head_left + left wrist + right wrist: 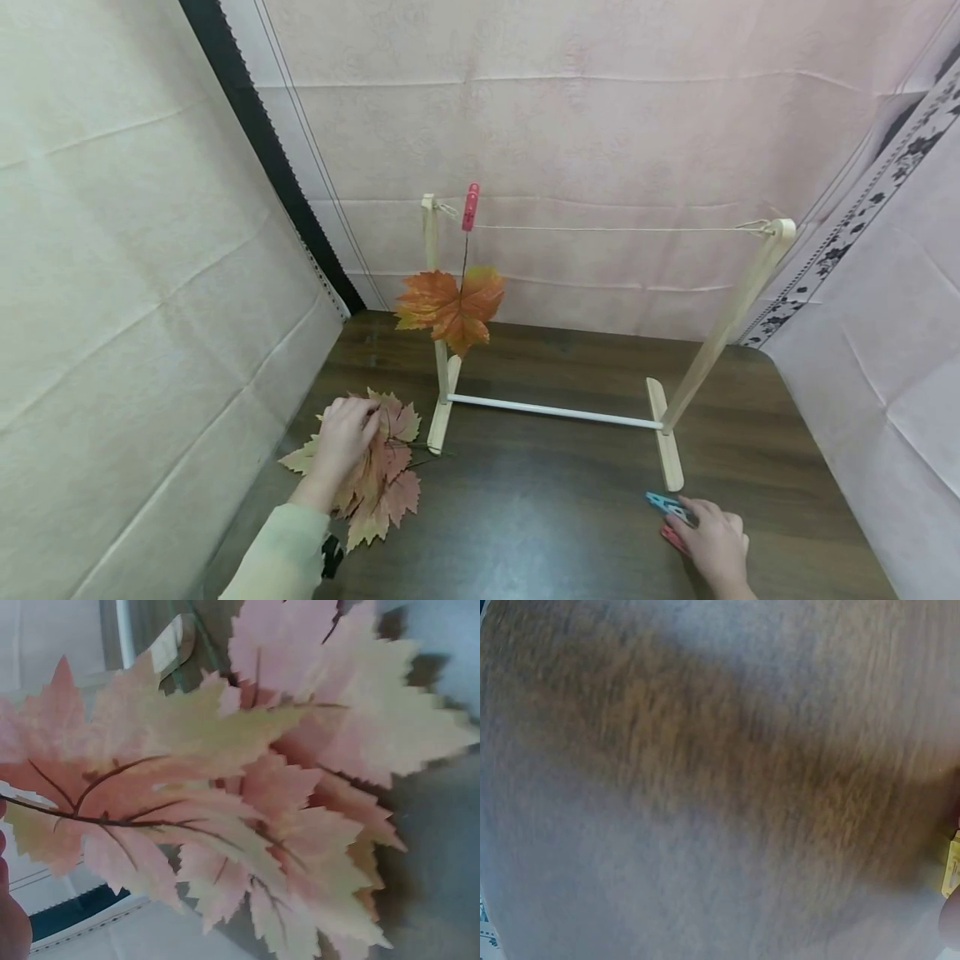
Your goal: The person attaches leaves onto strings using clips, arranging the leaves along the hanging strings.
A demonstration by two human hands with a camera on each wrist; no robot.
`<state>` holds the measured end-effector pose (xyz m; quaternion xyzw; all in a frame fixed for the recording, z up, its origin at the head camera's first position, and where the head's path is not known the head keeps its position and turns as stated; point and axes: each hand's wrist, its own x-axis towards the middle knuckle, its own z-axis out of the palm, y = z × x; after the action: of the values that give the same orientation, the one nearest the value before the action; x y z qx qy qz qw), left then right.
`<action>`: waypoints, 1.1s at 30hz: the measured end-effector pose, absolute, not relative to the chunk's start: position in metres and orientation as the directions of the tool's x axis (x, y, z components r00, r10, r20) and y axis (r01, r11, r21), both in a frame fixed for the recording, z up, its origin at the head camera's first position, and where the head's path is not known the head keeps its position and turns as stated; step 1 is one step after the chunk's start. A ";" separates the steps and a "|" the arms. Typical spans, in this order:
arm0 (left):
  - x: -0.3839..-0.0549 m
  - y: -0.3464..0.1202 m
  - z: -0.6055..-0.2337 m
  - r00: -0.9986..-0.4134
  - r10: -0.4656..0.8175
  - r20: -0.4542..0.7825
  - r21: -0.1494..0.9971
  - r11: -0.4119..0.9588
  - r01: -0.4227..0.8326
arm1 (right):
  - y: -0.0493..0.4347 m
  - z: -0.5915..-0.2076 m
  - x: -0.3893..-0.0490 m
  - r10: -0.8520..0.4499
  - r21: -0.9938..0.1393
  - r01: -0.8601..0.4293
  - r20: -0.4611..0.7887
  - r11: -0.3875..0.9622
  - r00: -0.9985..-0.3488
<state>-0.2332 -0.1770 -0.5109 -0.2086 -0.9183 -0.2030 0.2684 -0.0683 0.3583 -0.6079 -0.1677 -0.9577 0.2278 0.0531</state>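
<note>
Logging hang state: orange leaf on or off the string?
On. The leaf hangs by its stem beneath the pink clip, which sits on the string.

Around my left hand point(341, 437), maple leaves point(393, 496) crowd three to six o'clock, the left foot point(438, 429) of the frame blocks three just beyond, and the hanging maple leaf point(455, 310) obstructs between one and two; the left cloth wall point(172, 350) closes off nine. From my right hand point(711, 537), the right foot point(671, 462) bars eleven, the right post point(720, 340) twelve. Past the leaves, I could cross the tabletop point(540, 517). Between the posts, I could reach under the string point(600, 228), over the white crossbar point(555, 410).
</note>
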 end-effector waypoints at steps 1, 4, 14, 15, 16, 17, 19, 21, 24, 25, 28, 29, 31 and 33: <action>-0.234 -0.178 -0.509 -0.755 0.278 0.594 0.252 0.827 0.502 | 0.359 -0.608 -0.069 0.344 -0.454 0.298 0.021 0.840 -0.939; -0.235 -0.180 -0.503 -0.724 0.280 0.630 0.245 0.813 0.528 | 0.359 -0.607 -0.069 0.341 -0.450 0.295 0.021 0.843 -0.940; -0.230 -0.187 -0.460 -0.837 0.284 0.468 0.380 0.790 0.481 | 0.359 -0.608 -0.069 0.337 -0.447 0.286 0.037 0.848 -0.941; -0.229 -0.187 -0.456 -0.853 0.285 0.438 0.398 0.789 0.468 | 0.359 -0.608 -0.069 0.338 -0.448 0.287 0.034 0.846 -0.941; -0.229 -0.188 -0.453 -0.866 0.286 0.411 0.414 0.787 0.457 | 0.359 -0.608 -0.069 0.340 -0.447 0.291 0.030 0.846 -0.940; -0.229 -0.188 -0.451 -0.878 0.280 0.389 0.427 0.789 0.441 | 0.359 -0.608 -0.069 0.344 -0.449 0.297 0.026 0.843 -0.939; -0.230 -0.188 -0.448 -0.893 0.270 0.361 0.452 0.787 0.420 | 0.359 -0.608 -0.069 0.352 -0.448 0.306 0.021 0.840 -0.936; -0.230 -0.188 -0.445 -0.901 0.259 0.348 0.474 0.780 0.408 | 0.359 -0.608 -0.069 0.353 -0.451 0.309 0.016 0.838 -0.935; -0.232 -0.186 -0.439 -0.903 0.258 0.343 0.501 0.763 0.408 | 0.359 -0.607 -0.070 0.351 -0.458 0.303 0.021 0.836 -0.936; -0.232 -0.184 -0.437 -0.902 0.264 0.342 0.510 0.754 0.414 | 0.359 -0.606 -0.070 0.348 -0.461 0.297 0.029 0.836 -0.937; -0.234 -0.180 -0.429 -0.895 0.286 0.342 0.526 0.731 0.435 | 0.359 -0.605 -0.071 0.340 -0.464 0.274 0.063 0.843 -0.938; -0.234 -0.179 -0.426 -0.893 0.292 0.342 0.530 0.725 0.440 | 0.359 -0.604 -0.071 0.334 -0.469 0.263 0.073 0.843 -0.940; -0.234 -0.175 -0.421 -0.888 0.303 0.345 0.531 0.717 0.451 | 0.359 -0.603 -0.073 0.318 -0.477 0.238 0.092 0.846 -0.944; -0.234 -0.172 -0.417 -0.885 0.309 0.349 0.533 0.711 0.459 | 0.360 -0.602 -0.074 0.305 -0.488 0.216 0.109 0.846 -0.946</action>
<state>-0.2336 -0.1719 -0.4166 -0.2093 -0.9174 -0.3173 0.1177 -0.0741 0.3596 -0.6023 -0.1363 -0.9563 0.2420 0.0915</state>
